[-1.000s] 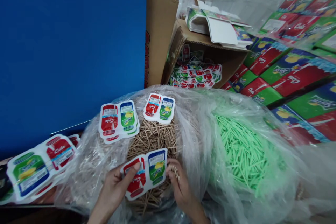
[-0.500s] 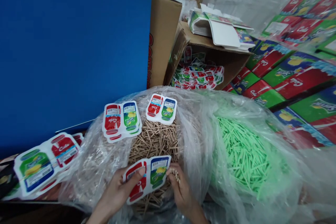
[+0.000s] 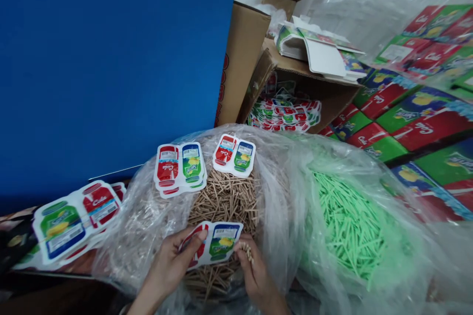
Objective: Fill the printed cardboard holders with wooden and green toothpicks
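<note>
My left hand [image 3: 170,267] grips a printed card [image 3: 216,243] with a red Cola bottle and a green Sprite bottle on it, thumb on the red half. My right hand [image 3: 256,271] is closed round a small bundle of tan sticks [image 3: 246,249] right at the card's right edge. Both hands hover over a pile of tan sticks [image 3: 225,201] inside a clear plastic bag [image 3: 140,226]. On the bag's far side lie a small stack of the same cards [image 3: 180,169] and a single card [image 3: 235,155].
A second clear bag holds green sticks [image 3: 347,221] at the right. More cards [image 3: 74,221] lie at the left. A blue panel [image 3: 111,59] stands behind. An open cardboard box [image 3: 291,93] full of cards sits at the back. Printed Cola and Sprite cartons [image 3: 414,113] are stacked at the right.
The view has shifted, so everything sits further right in the picture. The card in my left hand has tilted flatter and lower over the tan sticks. My right hand stays by its edge.
</note>
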Tool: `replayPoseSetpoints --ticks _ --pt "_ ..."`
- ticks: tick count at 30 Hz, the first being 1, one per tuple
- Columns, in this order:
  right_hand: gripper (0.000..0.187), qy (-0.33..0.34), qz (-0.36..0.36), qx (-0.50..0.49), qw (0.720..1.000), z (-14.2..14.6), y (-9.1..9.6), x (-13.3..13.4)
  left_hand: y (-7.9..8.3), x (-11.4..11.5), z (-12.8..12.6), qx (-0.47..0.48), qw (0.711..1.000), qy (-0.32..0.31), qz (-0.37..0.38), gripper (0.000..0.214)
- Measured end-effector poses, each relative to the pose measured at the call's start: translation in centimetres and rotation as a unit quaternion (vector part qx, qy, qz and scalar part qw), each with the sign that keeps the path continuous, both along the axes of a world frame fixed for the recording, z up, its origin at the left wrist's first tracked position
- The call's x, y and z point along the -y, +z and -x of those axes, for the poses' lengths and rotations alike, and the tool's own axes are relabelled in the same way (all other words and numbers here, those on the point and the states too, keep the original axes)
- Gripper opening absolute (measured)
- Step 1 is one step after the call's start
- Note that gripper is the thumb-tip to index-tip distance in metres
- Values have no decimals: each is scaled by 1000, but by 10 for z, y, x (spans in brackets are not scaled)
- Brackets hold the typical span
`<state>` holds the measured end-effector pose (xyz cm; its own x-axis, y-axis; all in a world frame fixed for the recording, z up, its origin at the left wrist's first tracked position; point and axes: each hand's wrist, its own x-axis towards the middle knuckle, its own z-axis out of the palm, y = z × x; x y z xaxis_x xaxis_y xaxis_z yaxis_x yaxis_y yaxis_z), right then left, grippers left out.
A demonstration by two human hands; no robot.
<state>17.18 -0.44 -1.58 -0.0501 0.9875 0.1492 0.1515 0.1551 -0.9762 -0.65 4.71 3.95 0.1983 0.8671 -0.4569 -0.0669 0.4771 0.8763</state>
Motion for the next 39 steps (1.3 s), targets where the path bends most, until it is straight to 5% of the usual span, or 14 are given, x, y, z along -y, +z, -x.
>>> replayPoseSetpoints --ticks 16,25,30,35,39 --pt "21 7 9 9 1000 3 -9 1 0 -6 22 -45 995 85 -12 37" --pt "24 -61 33 -49 996 0 10 -1 -29 0 6 -93 993 67 0 32" --pt "20 -127 55 -173 975 -6 40 -13 -36 3 -6 -165 986 -15 -10 35" --pt "23 -127 152 -346 917 3 76 -26 -30 2 -12 -261 938 -107 -202 27" --pt "30 -103 208 -362 903 14 80 -36 -24 0 -11 -264 922 -175 -222 16"
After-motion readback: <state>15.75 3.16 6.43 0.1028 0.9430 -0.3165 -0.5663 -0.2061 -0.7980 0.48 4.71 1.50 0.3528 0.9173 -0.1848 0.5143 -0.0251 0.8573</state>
